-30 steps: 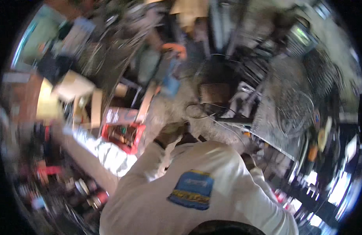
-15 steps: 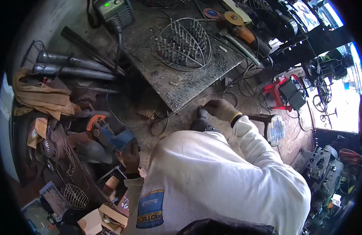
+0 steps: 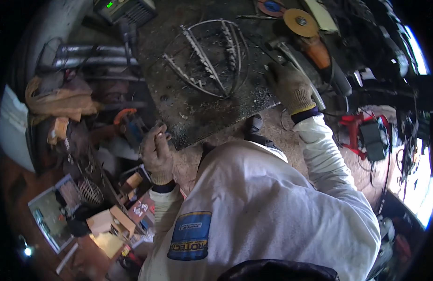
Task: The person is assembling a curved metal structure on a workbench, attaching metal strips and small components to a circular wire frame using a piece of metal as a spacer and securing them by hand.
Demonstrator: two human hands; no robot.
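Across the far side of the dark, gritty table (image 3: pixel 188 112), ahead of my body, lies a round wire frame (image 3: pixel 200 55), flat, with three rough, crusted bars inside it. The bars fan out away from me and draw together at the near rim; the middle one slants from far left to near right.

My gloved right hand (image 3: pixel 293 89) is the nearer one. It reaches over the table's right part, and the frame lies to the left of its fingertips, near but apart. Its fingers bend downward and blur into shadow, so I cannot tell whether they pinch anything. Just to the right of this hand lies a hammer (image 3: pixel 293 57), its metal handle slanting from far left to near right, the head at the far end. Whether my glove touches the handle, I cannot tell.

My gloved left hand (image 3: pixel 158 154) is raised near the table's near left corner, with the frame ahead and to its right, farther off. Its fingers curl inward; a pale spot shows by the tips, but I cannot tell whether they hold something.

Beyond the hammer, to the right, rests an angle grinder (image 3: pixel 317 54) with an orange body and a tan disc.
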